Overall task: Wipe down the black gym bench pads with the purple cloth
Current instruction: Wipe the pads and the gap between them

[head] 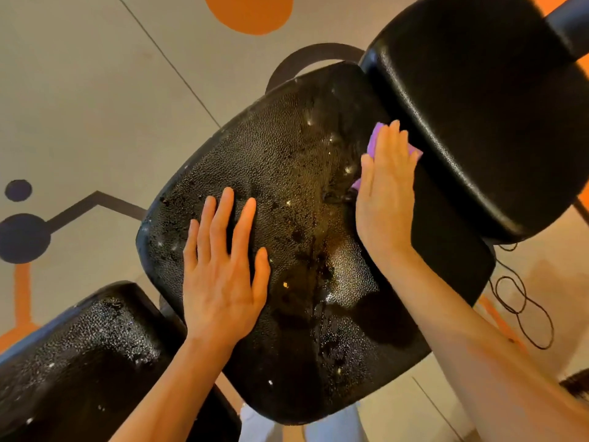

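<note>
Head view, wide black textured vinyl bench pad [287, 173] wet and glistening at centre, left hand [223, 275] flat on it with fingers straight and spread, right hand [387, 193] at its right edge, straight fingers together pressing crumpled purple cloth [373, 143] against it, second black pad [497, 100] just beyond cloth.

Glossy, pebbled black vinyl seat pad [287, 193]; soft purple cloth [373, 141].
</note>
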Available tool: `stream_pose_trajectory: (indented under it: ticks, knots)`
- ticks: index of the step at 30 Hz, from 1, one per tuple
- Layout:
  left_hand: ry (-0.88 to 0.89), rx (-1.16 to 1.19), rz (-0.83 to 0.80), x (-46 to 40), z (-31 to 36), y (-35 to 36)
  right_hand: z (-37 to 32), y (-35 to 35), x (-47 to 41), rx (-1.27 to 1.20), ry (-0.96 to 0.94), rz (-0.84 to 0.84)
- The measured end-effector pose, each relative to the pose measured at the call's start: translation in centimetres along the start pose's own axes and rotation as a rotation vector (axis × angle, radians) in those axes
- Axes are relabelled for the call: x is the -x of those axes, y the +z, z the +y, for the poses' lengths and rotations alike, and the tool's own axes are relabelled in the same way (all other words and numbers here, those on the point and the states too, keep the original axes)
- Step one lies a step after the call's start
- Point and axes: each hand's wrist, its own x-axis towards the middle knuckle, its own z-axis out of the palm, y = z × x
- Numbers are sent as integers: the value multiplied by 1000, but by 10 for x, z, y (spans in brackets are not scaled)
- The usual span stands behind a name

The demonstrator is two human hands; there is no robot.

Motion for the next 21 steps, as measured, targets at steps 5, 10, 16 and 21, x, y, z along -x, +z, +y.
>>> stream_pose_trajectory:
  ticks: [5, 10, 16, 21]
  knots:
    - [-10, 39, 3, -1, 1, -2, 43, -33, 93, 240, -504, -277]
    - [-18, 101, 45, -1, 1, -1, -7, -4, -45, 7, -206, -125]
    - [-24, 120, 52, -2, 1, -1, 61, -52, 64, 141, -482, -314]
    - [-34, 114, 46, -4, 1, -2, 22, -17, -39, 50, -302, -229]
